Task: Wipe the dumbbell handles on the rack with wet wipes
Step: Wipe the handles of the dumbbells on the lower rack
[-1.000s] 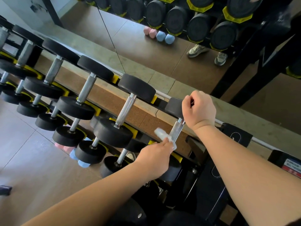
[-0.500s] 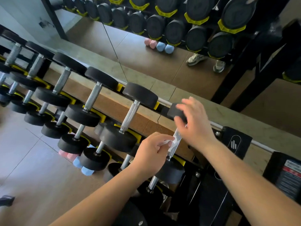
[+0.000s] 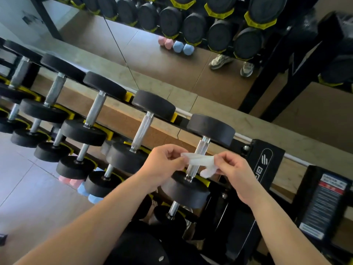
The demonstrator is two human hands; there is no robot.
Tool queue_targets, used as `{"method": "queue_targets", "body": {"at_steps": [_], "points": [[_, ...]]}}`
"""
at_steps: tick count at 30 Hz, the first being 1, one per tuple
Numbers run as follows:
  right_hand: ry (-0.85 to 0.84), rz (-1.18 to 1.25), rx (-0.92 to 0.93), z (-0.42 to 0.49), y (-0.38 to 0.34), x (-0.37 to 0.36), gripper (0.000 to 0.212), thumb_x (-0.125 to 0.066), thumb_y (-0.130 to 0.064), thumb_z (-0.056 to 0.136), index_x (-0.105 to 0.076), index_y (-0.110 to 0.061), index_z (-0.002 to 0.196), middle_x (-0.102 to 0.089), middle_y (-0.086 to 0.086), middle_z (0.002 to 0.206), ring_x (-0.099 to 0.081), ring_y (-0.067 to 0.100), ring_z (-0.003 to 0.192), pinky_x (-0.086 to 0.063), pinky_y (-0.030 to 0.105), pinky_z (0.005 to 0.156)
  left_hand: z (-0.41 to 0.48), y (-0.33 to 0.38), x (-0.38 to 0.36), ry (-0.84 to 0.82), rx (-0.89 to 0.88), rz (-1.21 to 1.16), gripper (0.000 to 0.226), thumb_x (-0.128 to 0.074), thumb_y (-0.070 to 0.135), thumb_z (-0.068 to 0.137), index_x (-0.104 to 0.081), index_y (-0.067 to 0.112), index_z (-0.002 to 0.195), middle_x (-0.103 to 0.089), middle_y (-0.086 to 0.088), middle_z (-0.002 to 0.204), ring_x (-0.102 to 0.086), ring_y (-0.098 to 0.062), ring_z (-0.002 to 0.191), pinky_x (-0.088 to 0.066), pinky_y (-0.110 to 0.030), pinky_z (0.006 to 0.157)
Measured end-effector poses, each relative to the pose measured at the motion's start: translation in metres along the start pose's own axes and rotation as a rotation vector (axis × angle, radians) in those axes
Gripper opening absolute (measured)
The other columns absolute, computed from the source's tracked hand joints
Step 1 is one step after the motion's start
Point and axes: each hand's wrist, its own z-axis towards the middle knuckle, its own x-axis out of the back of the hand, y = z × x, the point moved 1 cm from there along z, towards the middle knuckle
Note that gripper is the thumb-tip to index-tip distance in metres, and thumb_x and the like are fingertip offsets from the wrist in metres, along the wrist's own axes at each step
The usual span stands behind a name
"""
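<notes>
A white wet wipe (image 3: 200, 162) is stretched between both hands in front of the rightmost top-row dumbbell. My left hand (image 3: 162, 166) pinches its left end and my right hand (image 3: 236, 173) pinches its right end. Behind the wipe runs that dumbbell's knurled steel handle (image 3: 200, 150), between two black round heads. Neither hand touches the handle. More black dumbbells (image 3: 141, 129) with steel handles lie in a row to the left on the black rack with yellow cradles (image 3: 174, 117).
A lower tier holds more dumbbells (image 3: 107, 173). Pink and blue small dumbbells (image 3: 76, 183) sit on the floor under the rack. A wall mirror (image 3: 172, 64) behind reflects the rack and a person's shoes. A black rack end post with a label (image 3: 317, 203) stands at right.
My right hand left the far head of the dumbbell and came down to take the wipe's free end. My left hand lifted the wipe off the handle; it now spans both hands.
</notes>
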Motion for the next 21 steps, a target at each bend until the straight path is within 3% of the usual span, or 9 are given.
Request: {"method": "queue_targets", "body": {"at_steps": [3,7,9,11,13,16,19,21], "points": [[-0.008,-0.105,-0.014,0.009,0.001,0.002,0.017,-0.067,-0.020,0.100,-0.075,-0.017,0.085,-0.066,0.010,0.081,-0.057,0.019,0.077,-0.048,0.033,0.076,0.020,-0.006,0.009,0.004,0.079,0.062,0.014,-0.074,0.023,0.094,-0.076,0.034,0.103,-0.076,0.009,0.099,-0.072,-0.012,0.096,-0.061,-0.034,0.091],[0.145,-0.282,0.068,0.018,0.005,-0.005,0.010,-0.065,-0.022,0.101,-0.071,-0.023,0.092,-0.069,-0.005,0.082,-0.058,0.000,0.072,-0.045,0.010,0.067,0.044,-0.005,0.004,0.051,0.208,-0.229,0.026,-0.071,0.002,0.092,-0.074,0.021,0.110,-0.071,-0.007,0.117,-0.073,-0.021,0.105,-0.063,-0.037,0.089],[0.249,-0.317,0.107,0.023,0.009,-0.008,0.007,-0.063,-0.024,0.102,-0.068,-0.024,0.096,-0.068,-0.009,0.087,-0.059,0.002,0.080,-0.043,0.006,0.066,0.052,-0.004,-0.003,0.081,0.214,-0.272,0.035,-0.066,-0.007,0.092,-0.071,0.020,0.114,-0.066,-0.008,0.121,-0.072,-0.025,0.106,-0.064,-0.035,0.083],[0.313,-0.360,0.154,0.028,0.014,-0.008,0.007,-0.063,-0.024,0.102,-0.068,-0.025,0.096,-0.067,-0.008,0.085,-0.059,0.007,0.079,-0.045,0.011,0.066,0.059,-0.009,-0.007,0.073,0.177,-0.183,0.039,-0.061,-0.006,0.096,-0.070,0.026,0.115,-0.064,-0.003,0.122,-0.070,-0.023,0.106,-0.064,-0.032,0.080],[0.353,-0.400,0.183,0.032,0.022,-0.007,0.007,-0.065,-0.024,0.100,-0.070,-0.026,0.095,-0.066,-0.008,0.078,-0.059,0.009,0.073,-0.047,0.016,0.064,0.063,-0.017,-0.003,0.051,0.066,0.090,0.041,-0.058,-0.002,0.099,-0.068,0.031,0.121,-0.062,0.005,0.125,-0.066,-0.020,0.110,-0.062,-0.031,0.088],[0.457,-0.410,0.179,0.034,0.032,-0.007,0.007,-0.068,-0.024,0.099,-0.072,-0.023,0.094,-0.065,-0.007,0.074,-0.059,0.008,0.070,-0.046,0.015,0.063,0.070,-0.025,0.003,0.099,-0.161,0.494,0.043,-0.058,-0.001,0.098,-0.065,0.024,0.133,-0.056,0.008,0.125,-0.056,-0.014,0.115,-0.047,-0.022,0.096],[0.573,-0.337,0.134,0.038,0.037,-0.011,0.011,-0.067,-0.027,0.099,-0.070,-0.017,0.094,-0.065,-0.007,0.077,-0.060,0.002,0.072,-0.046,0.012,0.065,0.069,-0.027,0.002,0.277,-0.186,0.481,0.044,-0.055,0.001,0.101,-0.060,0.021,0.140,-0.053,0.005,0.127,-0.054,-0.010,0.108,-0.043,-0.012,0.085],[0.641,-0.281,0.095,0.041,0.039,-0.015,0.013,-0.067,-0.029,0.099,-0.068,-0.017,0.095,-0.067,-0.007,0.082,-0.064,0.004,0.076,-0.049,0.017,0.069,0.061,-0.033,-0.002,0.321,-0.210,0.462,0.047,-0.054,0.001,0.102,-0.055,0.022,0.144,-0.052,0.005,0.128,-0.055,-0.009,0.107,-0.044,-0.014,0.085]]}}
